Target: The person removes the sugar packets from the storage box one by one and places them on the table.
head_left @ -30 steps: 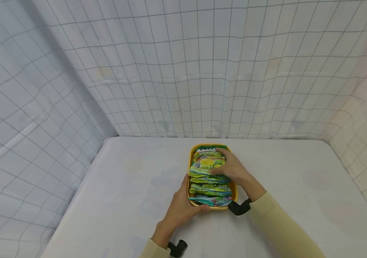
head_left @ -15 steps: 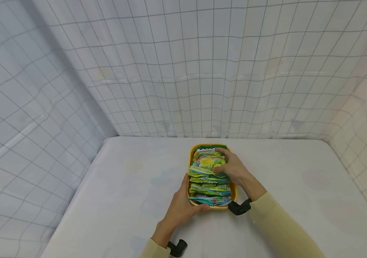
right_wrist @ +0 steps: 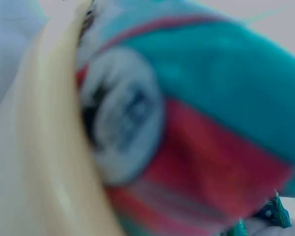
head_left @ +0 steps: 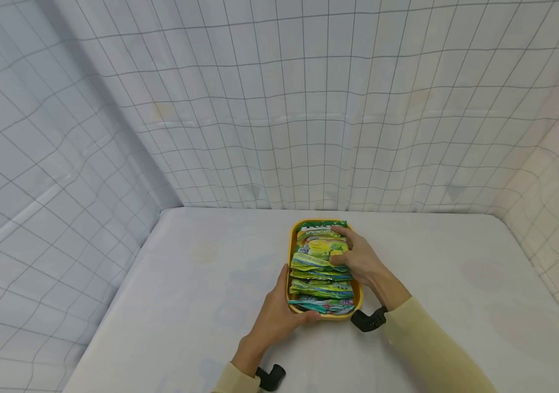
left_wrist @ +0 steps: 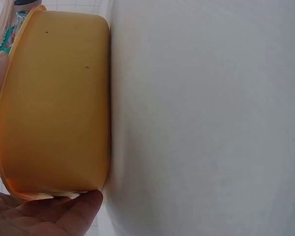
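One tub [left_wrist: 54, 103], long axis fore-and-aft

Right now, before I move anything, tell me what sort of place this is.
Probably a small enclosed work or filming booth: grid-lined white sheeting rises on three sides, a plain white work surface spreads below, and black devices are worn at both wrists.
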Motion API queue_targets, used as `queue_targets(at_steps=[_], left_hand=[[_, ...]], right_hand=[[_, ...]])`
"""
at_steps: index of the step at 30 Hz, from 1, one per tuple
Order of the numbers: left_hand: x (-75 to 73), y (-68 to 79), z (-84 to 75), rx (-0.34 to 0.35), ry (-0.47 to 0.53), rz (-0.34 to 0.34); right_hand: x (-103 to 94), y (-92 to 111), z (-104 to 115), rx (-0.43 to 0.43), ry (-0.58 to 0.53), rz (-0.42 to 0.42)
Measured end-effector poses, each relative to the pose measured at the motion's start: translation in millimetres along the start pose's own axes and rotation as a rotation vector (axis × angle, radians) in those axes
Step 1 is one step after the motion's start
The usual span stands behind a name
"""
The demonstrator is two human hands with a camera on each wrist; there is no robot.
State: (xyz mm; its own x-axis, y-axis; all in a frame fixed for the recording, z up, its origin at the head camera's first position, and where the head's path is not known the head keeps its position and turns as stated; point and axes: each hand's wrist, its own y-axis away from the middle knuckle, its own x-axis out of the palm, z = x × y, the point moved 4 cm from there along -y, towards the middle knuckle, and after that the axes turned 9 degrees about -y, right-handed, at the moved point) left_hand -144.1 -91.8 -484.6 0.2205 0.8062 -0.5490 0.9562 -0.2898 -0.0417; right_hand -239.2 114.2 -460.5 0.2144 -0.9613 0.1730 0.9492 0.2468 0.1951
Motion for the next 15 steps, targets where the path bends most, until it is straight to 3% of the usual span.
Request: queue_targets(at_steps=[15], left_hand=[[-1.4, 0.1, 0.2, -0.005, -0.019, -0.003]], right_hand=[[-9.4, 12.7, 11.6, -0.003, -0.059, 0.026]])
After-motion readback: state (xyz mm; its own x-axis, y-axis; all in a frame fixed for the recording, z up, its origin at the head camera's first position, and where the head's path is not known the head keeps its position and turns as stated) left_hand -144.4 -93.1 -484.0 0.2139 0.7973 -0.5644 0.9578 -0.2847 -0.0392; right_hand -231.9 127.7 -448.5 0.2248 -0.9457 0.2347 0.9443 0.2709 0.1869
